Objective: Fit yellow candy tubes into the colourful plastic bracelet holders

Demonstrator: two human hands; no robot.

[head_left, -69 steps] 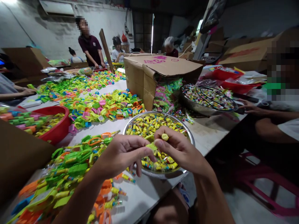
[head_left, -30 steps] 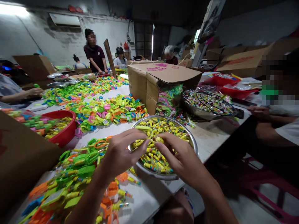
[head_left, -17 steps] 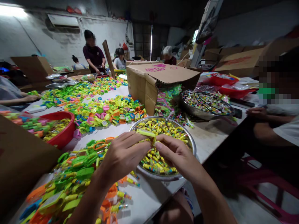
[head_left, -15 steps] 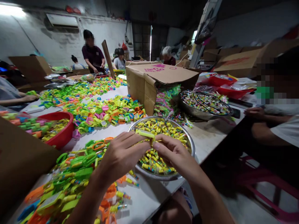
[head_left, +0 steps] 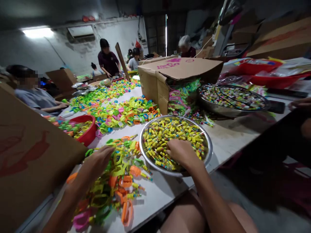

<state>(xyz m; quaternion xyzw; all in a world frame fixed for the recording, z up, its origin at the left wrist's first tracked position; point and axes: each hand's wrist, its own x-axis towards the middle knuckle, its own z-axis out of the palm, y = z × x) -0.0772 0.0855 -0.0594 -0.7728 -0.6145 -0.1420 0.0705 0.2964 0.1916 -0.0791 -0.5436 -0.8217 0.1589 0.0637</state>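
My left hand [head_left: 103, 156] reaches over a heap of bright plastic toy watches [head_left: 122, 168], many joined to small candy-filled tubes. Its fingers are stretched out at the heap's upper edge; their tips are partly lost among the pieces, and nothing shows held in them. Inside a round metal bowl [head_left: 211, 152], my right hand [head_left: 181, 151] is lowered onto yellow clear-ended tubes [head_left: 160, 136]. Its fingers curl down into them, and the fingertips are hidden, so I cannot make out what they grip.
A cardboard box [head_left: 31, 142] stands close on the left, beside a red basin [head_left: 88, 131]. Beyond lies another pile of toy watches [head_left: 123, 113]. An open carton [head_left: 157, 87] and a pan of small pieces [head_left: 225, 111] stand behind the bowl. Several people sit or stand around.
My hands have parted from above the bowl, where they held a yellow-green plastic piece. The left moved left to the heap, the right down into the bowl. The view has turned left.
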